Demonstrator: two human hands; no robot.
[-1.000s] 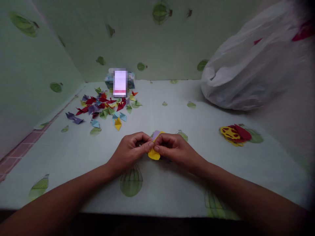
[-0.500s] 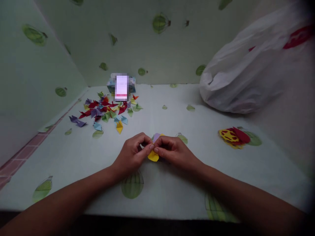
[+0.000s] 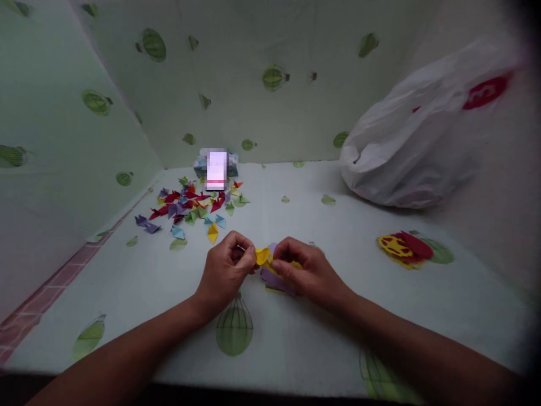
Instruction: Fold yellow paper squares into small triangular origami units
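Note:
A small folded piece of yellow paper (image 3: 262, 257) is pinched between the thumb and fingers of my left hand (image 3: 231, 269), its curved edge facing right. My right hand (image 3: 305, 269) has its thumb and forefinger closed at the right side of the same piece; its other fingers are curled and partly hidden. Beneath my right hand lies a small stack of purple and yellow paper (image 3: 276, 281), which the hand partly covers.
Many folded paper pieces (image 3: 190, 204) in several colours lie at the back left, before a propped lit phone (image 3: 217, 169) and a patterned box (image 3: 233, 164). A white plastic bag (image 3: 401, 152) stands back right. Yellow and red paper cutouts (image 3: 406, 249) lie on the right.
My hands have drawn slightly apart, and the yellow paper has turned from hanging below the fingertips to lying between them. The view has tilted up, with everything sitting lower.

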